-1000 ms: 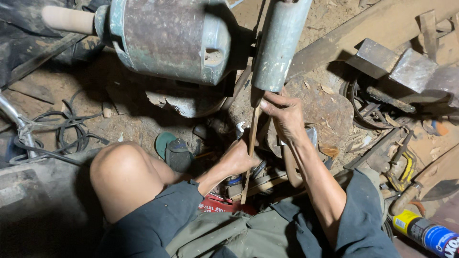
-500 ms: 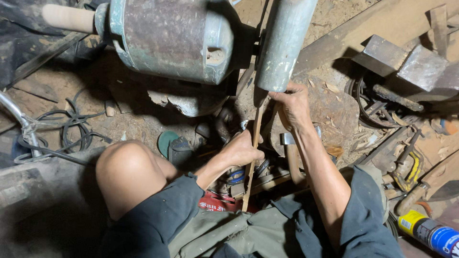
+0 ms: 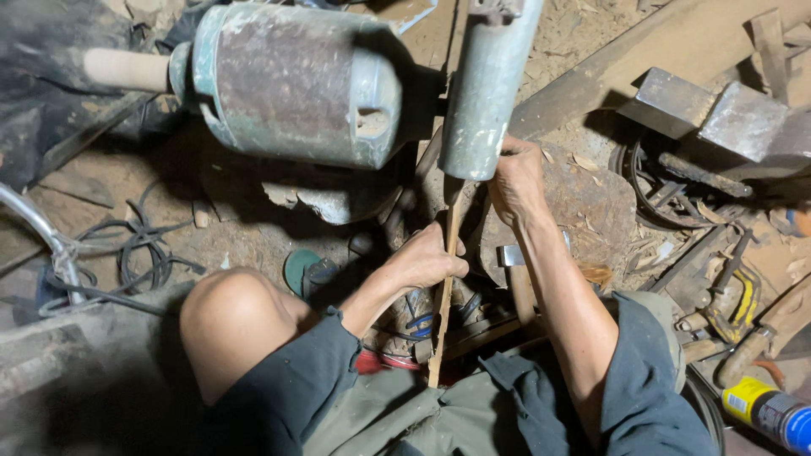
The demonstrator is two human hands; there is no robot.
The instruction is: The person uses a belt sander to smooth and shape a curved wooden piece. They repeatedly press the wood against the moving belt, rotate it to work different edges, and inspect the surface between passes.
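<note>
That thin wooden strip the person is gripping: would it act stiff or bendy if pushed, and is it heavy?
The wooden strip looks long and very slim, so it would probably flex under a sideways push. It seems light for its length: the left hand grips it mid-length, the right hand nearer its top. Being flat, it is unlikely to roll, and thin enough that it might snap.

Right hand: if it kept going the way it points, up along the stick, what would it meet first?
Probably the grey-green cylinder: the right hand grips the stick just beside its lower end. Depth is unclear.
</note>
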